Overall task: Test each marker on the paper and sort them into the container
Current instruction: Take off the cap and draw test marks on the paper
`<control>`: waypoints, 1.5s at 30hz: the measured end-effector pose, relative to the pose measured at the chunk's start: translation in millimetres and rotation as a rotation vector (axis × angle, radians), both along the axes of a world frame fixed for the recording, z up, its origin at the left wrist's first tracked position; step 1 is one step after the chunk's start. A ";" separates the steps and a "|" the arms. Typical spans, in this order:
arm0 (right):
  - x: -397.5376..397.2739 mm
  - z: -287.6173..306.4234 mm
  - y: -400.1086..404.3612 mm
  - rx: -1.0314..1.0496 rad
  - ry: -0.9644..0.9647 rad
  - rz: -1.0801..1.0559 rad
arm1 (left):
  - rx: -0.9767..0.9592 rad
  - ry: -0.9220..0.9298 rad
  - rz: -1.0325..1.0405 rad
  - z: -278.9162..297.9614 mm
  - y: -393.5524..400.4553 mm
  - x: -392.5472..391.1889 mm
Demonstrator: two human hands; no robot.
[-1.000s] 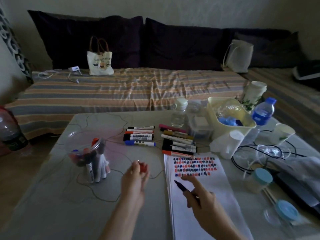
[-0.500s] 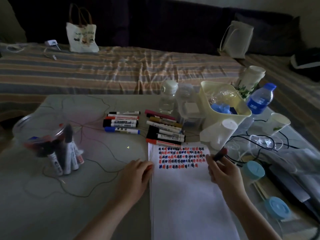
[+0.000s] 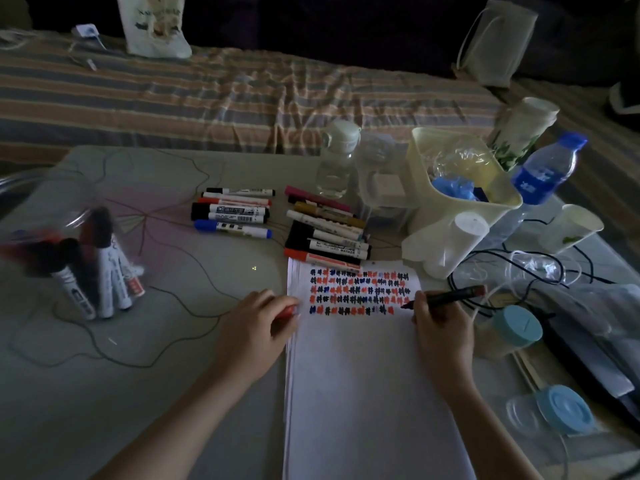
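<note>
The marker (image 3: 446, 296) lies almost flat, its long body running from 9 o'clock to 3 o'clock. Its dark tip points to 9 o'clock and touches the paper (image 3: 363, 375) at the end of the bottom row of marks (image 3: 358, 289). Its red back end points to 3 o'clock. The right hand (image 3: 438, 323) grips the marker with curled fingers. The left hand (image 3: 254, 323) rests on the paper's 9 o'clock edge, and its fingers are curled around a small red cap (image 3: 286, 311).

The paper is a white, smooth stack, long from 12 to 6 o'clock. The marks are little red, blue and black scribbles in neat rows.

At 12 o'clock from the paper lie loose markers (image 3: 325, 233), side by side, with round white bodies and coloured caps. More markers (image 3: 235, 211) lie at 11 o'clock. Far off at 9 o'clock stands a clear round plastic jar (image 3: 69, 258) with markers standing inside it. At 1 o'clock sits a pale yellow plastic tub (image 3: 464, 202) and a clear water bottle (image 3: 545, 171) with a blue label. All rest on a smooth grey table (image 3: 138, 393).
</note>
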State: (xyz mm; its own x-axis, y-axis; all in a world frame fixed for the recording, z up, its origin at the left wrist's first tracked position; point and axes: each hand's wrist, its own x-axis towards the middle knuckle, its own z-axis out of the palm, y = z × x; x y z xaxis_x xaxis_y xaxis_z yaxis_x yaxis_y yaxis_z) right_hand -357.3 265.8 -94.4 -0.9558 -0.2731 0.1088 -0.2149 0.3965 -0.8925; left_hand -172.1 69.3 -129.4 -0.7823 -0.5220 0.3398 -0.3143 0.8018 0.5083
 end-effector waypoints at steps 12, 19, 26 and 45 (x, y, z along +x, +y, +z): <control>-4.7 -9.5 0.1 0.035 0.035 0.060 | 0.016 -0.003 0.004 0.4 -0.7 0.4; -1.9 -9.9 1.6 0.037 0.055 0.119 | 0.006 0.001 0.007 -1.7 -1.3 0.1; -2.9 -9.8 3.1 0.039 0.061 0.125 | 0.016 0.000 0.000 1.3 0.0 0.2; -0.3 10.2 -3.6 -0.020 -0.021 0.087 | 0.344 0.072 0.065 24.1 7.8 5.9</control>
